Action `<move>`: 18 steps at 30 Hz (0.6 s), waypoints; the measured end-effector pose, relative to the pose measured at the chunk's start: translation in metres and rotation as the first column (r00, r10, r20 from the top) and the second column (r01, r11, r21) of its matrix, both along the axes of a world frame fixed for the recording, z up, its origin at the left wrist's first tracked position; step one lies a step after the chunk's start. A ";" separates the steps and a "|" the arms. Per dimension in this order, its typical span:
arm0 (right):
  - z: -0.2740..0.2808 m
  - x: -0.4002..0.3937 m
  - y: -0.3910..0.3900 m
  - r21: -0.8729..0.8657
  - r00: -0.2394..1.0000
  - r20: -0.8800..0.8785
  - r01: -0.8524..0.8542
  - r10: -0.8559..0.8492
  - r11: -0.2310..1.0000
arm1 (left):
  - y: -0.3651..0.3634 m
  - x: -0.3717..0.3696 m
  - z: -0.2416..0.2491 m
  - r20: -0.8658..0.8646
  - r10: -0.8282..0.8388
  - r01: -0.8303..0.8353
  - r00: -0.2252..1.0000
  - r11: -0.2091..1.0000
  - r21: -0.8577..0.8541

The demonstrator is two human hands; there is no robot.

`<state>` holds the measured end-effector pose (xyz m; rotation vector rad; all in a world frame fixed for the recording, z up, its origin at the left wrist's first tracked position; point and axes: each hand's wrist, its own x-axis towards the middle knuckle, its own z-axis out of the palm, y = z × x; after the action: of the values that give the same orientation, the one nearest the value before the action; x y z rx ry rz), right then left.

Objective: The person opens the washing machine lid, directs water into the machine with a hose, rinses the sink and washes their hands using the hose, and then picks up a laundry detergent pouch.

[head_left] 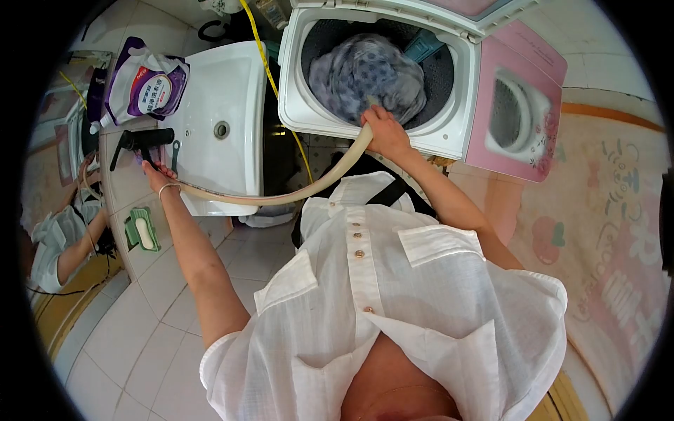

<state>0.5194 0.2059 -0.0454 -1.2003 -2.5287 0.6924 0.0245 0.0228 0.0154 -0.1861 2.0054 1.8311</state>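
Note:
A beige flexible hose (319, 184) curves across in front of me from the sink to the washing machine tub. My right hand (385, 131) is closed around its far end at the tub's front rim, and that end points down over the laundry. Patterned grey-blue laundry (368, 77) lies bunched in the open tub of the white washing machine (442, 137). At the sink, my left hand (159, 177) is closed on the hose's other end, just under the black faucet (144, 140). Fingers partly hide how hose and spout meet.
The white sink (217, 84) is left of the machine. A purple-and-white detergent pouch (151, 88) and a green soap dish (142, 229) are beside it. A yellow cord (267, 63) hangs between sink and machine. The machine's pink side (523, 98) has a smaller drum window.

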 end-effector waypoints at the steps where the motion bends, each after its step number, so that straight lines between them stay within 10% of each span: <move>1: 0.001 0.000 0.001 -0.081 1.000 0.023 -0.005 0.007 0.997 | 0.000 -0.001 0.000 0.003 -0.008 0.008 1.000 1.000 0.010; 18: 0.017 -0.003 0.004 -0.240 0.996 0.081 -0.008 0.028 0.971 | 0.000 -0.004 -0.003 0.005 0.005 -0.005 1.000 1.000 0.011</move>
<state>0.5163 0.2103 -0.0284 -1.3095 -2.5835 0.9962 0.0208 0.0227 0.0119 -0.1925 1.9933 1.8430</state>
